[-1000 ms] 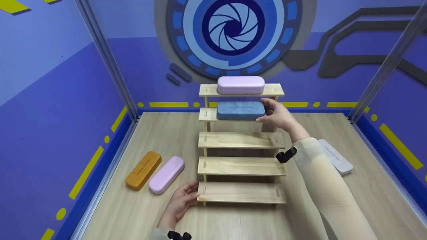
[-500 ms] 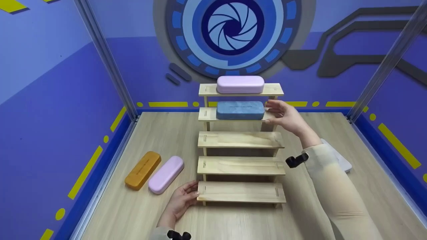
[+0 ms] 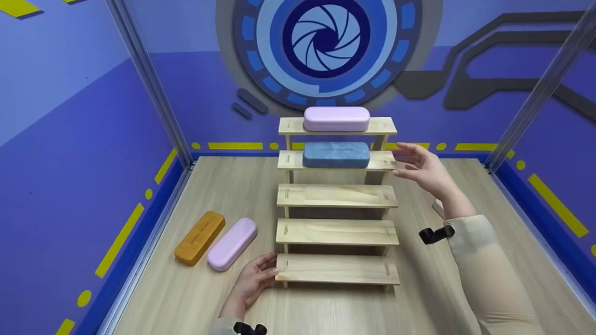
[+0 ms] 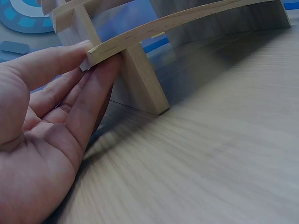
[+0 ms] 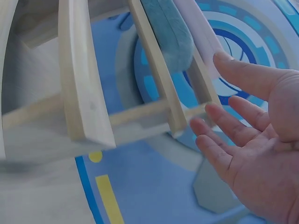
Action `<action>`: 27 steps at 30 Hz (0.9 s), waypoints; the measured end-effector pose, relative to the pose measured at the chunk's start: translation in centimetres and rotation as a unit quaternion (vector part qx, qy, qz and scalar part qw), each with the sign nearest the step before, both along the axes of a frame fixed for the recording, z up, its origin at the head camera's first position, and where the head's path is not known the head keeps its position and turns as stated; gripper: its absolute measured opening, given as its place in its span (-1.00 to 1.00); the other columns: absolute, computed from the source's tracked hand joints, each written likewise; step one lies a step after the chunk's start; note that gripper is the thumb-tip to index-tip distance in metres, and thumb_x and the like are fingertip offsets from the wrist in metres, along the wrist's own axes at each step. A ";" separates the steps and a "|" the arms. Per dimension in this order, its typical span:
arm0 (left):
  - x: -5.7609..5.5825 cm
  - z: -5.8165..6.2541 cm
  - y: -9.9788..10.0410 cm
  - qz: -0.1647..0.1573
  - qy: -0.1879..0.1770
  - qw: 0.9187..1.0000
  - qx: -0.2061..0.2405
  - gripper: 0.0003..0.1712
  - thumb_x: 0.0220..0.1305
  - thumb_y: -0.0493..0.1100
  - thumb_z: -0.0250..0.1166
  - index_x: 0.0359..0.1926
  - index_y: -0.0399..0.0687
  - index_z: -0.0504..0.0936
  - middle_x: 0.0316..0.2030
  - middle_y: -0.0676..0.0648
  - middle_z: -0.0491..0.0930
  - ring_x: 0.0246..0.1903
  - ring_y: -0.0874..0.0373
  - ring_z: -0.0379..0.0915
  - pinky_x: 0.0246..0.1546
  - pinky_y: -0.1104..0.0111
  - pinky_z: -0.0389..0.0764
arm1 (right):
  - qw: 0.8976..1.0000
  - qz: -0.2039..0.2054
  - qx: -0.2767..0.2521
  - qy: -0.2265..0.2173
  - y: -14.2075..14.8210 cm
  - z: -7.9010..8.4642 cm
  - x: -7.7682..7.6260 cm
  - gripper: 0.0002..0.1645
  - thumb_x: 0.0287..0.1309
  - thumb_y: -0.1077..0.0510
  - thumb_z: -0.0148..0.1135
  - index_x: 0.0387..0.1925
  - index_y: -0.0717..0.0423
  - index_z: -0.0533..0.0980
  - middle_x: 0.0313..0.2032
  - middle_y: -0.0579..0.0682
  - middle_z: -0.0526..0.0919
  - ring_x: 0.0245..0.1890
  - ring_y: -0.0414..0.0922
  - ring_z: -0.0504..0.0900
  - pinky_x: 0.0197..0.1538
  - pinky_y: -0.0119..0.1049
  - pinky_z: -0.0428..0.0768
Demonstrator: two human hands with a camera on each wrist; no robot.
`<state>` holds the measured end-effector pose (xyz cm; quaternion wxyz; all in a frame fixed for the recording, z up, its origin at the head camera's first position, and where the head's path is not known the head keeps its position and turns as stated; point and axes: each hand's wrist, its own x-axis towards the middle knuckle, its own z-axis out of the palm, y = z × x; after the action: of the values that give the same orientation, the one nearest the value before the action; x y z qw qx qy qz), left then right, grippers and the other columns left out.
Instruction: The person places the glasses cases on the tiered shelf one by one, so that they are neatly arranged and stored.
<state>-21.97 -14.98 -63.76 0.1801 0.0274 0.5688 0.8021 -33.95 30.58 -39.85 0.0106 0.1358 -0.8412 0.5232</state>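
Note:
A wooden stepped display stand (image 3: 337, 195) rises in tiers in the head view. On its top tier lies a pink glasses case (image 3: 337, 119), and a blue glasses case (image 3: 336, 154) lies one tier lower. My left hand (image 3: 251, 281) pinches the left end of the lowest tier; in the left wrist view the thumb is above the board (image 4: 140, 35) and the fingers are beneath it. Beside the right end of the blue case's tier is my right hand (image 3: 426, 171), its fingers relaxed and holding nothing. The right wrist view shows the blue case apart from that hand.
An orange glasses case (image 3: 200, 238) and a second pink glasses case (image 3: 233, 244) lie on the table left of the stand. A white case (image 3: 438, 208) at the right is mostly hidden behind the right forearm. Blue-purple walls (image 3: 535, 121) enclose the table.
My right hand has let go of the blue glasses case and moved right, past the tier's end. The blue case stays in place. My left hand has not moved.

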 end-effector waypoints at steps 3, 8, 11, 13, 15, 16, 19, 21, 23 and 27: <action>0.0 0.0 0.0 0.001 0.000 1.000 0.000 -0.18 0.34 -0.41 0.24 0.50 -0.55 0.07 0.10 0.01 0.58 0.02 0.23 0.55 -0.06 0.39 0.68 | 1.000 -0.012 0.000 0.008 1.1 -0.1 0.8 -0.11 0.29 0.18 0.40 0.54 0.10 0.20 0.44 0.09 0.43 0.40 0.00 0.46 0.37 -0.41 0.48; 0.1 0.0 0.0 0.003 -0.003 1.000 -0.002 -0.18 0.34 -0.41 0.25 0.50 -0.54 0.08 0.11 0.00 0.59 0.02 0.22 0.56 -0.06 0.38 0.68 | 0.999 -0.024 -0.028 0.029 3.1 -0.6 1.8 -0.14 0.27 0.20 0.41 0.51 0.14 0.24 0.26 -0.25 0.53 0.24 -0.29 0.54 0.16 -0.65 0.50; 0.1 0.1 0.0 0.003 -0.006 1.000 -0.005 -0.20 0.34 -0.40 0.26 0.49 -0.54 0.10 0.12 0.00 0.58 0.00 0.23 0.56 -0.10 0.41 0.67 | 0.998 -0.029 -0.048 0.038 4.3 -1.2 2.3 -0.17 0.26 0.23 0.40 0.49 0.16 0.26 0.19 -0.35 0.54 0.17 -0.37 0.55 0.08 -0.61 0.60; 0.1 0.2 0.0 0.003 -0.008 1.000 -0.007 -0.21 0.34 -0.39 0.26 0.49 -0.53 0.13 0.12 0.00 0.58 -0.01 0.24 0.56 -0.12 0.42 0.67 | 0.996 -0.026 -0.074 0.040 5.3 -1.7 2.7 -0.20 0.27 0.26 0.39 0.48 0.14 0.29 0.16 -0.36 0.56 0.16 -0.37 0.57 0.03 -0.58 0.64; 0.1 0.2 0.0 0.003 -0.010 1.000 -0.007 -0.22 0.34 -0.39 0.27 0.48 -0.52 0.14 0.11 0.00 0.58 -0.02 0.24 0.55 -0.13 0.42 0.66 | 0.992 -0.019 -0.114 0.040 6.3 -2.3 3.1 -0.24 0.27 0.33 0.36 0.45 0.09 0.33 0.16 -0.34 0.59 0.16 -0.37 0.60 0.01 -0.56 0.66; 0.1 0.2 0.0 0.003 -0.010 1.000 -0.006 -0.22 0.34 -0.39 0.27 0.48 -0.52 0.15 0.11 0.01 0.58 -0.01 0.25 0.55 -0.12 0.42 0.66 | 0.990 -0.015 -0.136 0.039 6.8 -2.6 3.3 -0.26 0.27 0.37 0.33 0.43 0.07 0.34 0.15 -0.33 0.60 0.15 -0.37 0.61 0.00 -0.56 0.67; 0.1 0.2 0.1 0.003 -0.011 1.000 -0.005 -0.23 0.34 -0.40 0.27 0.47 -0.52 0.16 0.10 0.01 0.58 -0.02 0.24 0.55 -0.12 0.42 0.67 | 0.981 -0.007 -0.190 0.039 8.3 -3.4 3.8 -0.30 0.26 0.46 0.27 0.38 0.03 0.40 0.14 -0.28 0.64 0.13 -0.36 0.64 0.00 -0.56 0.67; 0.1 0.2 0.1 0.003 -0.011 1.000 -0.004 -0.23 0.34 -0.40 0.26 0.47 -0.52 0.16 0.09 0.02 0.58 -0.02 0.24 0.56 -0.13 0.42 0.67 | 0.979 -0.014 -0.200 0.040 9.1 -3.9 4.1 -0.32 0.27 0.48 0.26 0.35 -0.01 0.43 0.13 -0.29 0.66 0.11 -0.38 0.66 0.00 -0.58 0.66; 0.1 0.1 0.1 0.004 -0.010 1.000 -0.003 -0.22 0.34 -0.40 0.26 0.48 -0.52 0.15 0.09 0.02 0.58 -0.02 0.24 0.56 -0.11 0.41 0.67 | 0.977 -0.023 -0.208 0.038 10.0 -4.5 4.4 -0.34 0.27 0.49 0.25 0.32 -0.03 0.44 0.11 -0.30 0.67 0.09 -0.39 0.67 -0.01 -0.59 0.66; 0.1 0.1 0.1 0.004 -0.007 1.000 -0.001 -0.22 0.34 -0.41 0.25 0.48 -0.54 0.13 0.08 0.03 0.59 -0.02 0.24 0.56 -0.10 0.41 0.68 | 0.976 -0.057 -0.208 0.022 11.7 -5.5 5.2 -0.36 0.28 0.43 0.28 0.28 -0.12 0.45 0.07 -0.37 0.67 0.04 -0.44 0.68 -0.03 -0.63 0.64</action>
<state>-21.91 -14.91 -63.66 0.1811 0.0200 0.5682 0.8024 -28.78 42.25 -45.33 0.0869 0.0943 -0.7200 0.6820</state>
